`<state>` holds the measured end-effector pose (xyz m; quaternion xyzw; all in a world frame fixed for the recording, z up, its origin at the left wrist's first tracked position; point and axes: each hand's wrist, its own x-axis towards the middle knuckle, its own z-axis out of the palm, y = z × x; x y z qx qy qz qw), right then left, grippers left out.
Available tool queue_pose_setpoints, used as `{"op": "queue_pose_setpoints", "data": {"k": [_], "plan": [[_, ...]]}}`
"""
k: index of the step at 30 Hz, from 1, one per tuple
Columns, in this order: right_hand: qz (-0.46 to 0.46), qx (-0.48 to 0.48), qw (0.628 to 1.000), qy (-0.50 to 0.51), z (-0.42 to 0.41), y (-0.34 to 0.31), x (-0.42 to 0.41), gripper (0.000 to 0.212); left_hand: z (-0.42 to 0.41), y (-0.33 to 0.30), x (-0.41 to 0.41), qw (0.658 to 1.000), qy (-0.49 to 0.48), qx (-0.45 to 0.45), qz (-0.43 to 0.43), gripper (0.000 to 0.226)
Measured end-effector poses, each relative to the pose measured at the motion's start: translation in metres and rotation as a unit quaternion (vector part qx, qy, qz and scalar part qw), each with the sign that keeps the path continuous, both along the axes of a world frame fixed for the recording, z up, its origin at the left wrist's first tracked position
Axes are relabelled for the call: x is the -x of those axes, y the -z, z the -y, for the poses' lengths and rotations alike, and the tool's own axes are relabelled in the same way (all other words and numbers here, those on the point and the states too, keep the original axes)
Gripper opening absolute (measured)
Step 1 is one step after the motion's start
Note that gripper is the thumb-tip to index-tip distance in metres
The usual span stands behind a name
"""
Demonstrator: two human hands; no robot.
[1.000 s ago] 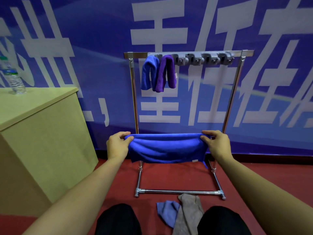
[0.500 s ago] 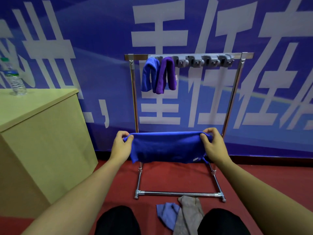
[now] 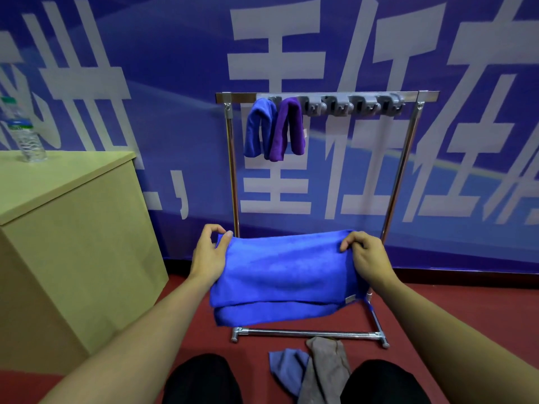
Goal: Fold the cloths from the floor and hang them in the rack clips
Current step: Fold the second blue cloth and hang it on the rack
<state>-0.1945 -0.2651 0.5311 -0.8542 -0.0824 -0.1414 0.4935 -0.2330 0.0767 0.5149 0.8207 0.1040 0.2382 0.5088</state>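
While the left hand [image 3: 208, 256] and right hand [image 3: 366, 258] each pinch a top corner of the folded blue cloth [image 3: 284, 278], it hangs doubled over in the air in front of the rack [image 3: 326, 96]. Two cloths already hang from the left clips [image 3: 354, 104], and a bluish cloth [image 3: 287, 370] and grey cloth [image 3: 325, 371] lie on the floor [image 3: 175, 339].

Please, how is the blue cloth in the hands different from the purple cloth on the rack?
The blue cloth is held up over the floor by the left hand and right hand, which pinch its upper corners; the purple cloth hangs from a clip on the rack. The blue cloth is spread wide, folded once; the purple cloth is a narrow folded loop. Bright blue against violet. Both look like soft microfibre.
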Motion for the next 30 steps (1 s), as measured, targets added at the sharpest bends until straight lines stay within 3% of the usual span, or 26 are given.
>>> {"op": "queue_pose_setpoints", "data": {"k": [5,8,9,11,13,14,17,21,24,27,30], "plan": [[-0.046,0.007,0.999,0.015,0.003,0.014,-0.010,0.051,0.003,-0.002,0.005,0.997,-0.010,0.048,-0.060,0.046],[-0.083,0.013,0.996,0.026,0.003,0.014,-0.009,0.013,0.004,0.004,0.005,0.978,-0.007,0.163,-0.130,0.053],[-0.084,0.005,0.996,0.038,0.003,0.016,-0.010,0.007,0.005,0.005,0.005,0.961,0.016,0.235,-0.145,0.050],[-0.094,-0.015,0.994,0.061,0.004,0.016,-0.010,0.016,0.007,0.007,0.006,0.918,0.072,0.358,-0.156,0.034],[-0.123,-0.042,0.989,0.072,0.006,0.017,-0.010,0.026,0.007,0.008,0.006,0.893,0.117,0.410,-0.147,0.009],[-0.140,-0.056,0.986,0.068,0.006,0.017,-0.010,0.027,0.007,0.009,0.006,0.887,0.129,0.419,-0.142,0.010],[-0.178,-0.110,0.977,0.031,0.006,0.020,-0.012,0.003,0.007,0.013,0.003,0.880,0.135,0.426,-0.163,0.025],[-0.226,-0.159,0.961,-0.021,0.000,0.015,-0.003,0.037,0.007,0.026,0.002,0.864,0.146,0.374,-0.304,0.031],[-0.245,-0.127,0.960,-0.037,-0.001,0.015,-0.001,0.036,0.010,0.033,0.000,0.850,0.137,0.388,-0.329,0.031],[-0.239,-0.087,0.965,-0.058,0.001,0.017,-0.003,0.043,0.015,0.031,0.002,0.872,0.120,0.371,-0.295,0.029],[-0.219,-0.059,0.973,-0.051,0.002,0.014,-0.002,0.041,0.015,0.032,0.002,0.919,0.123,0.271,-0.257,0.041]]}}
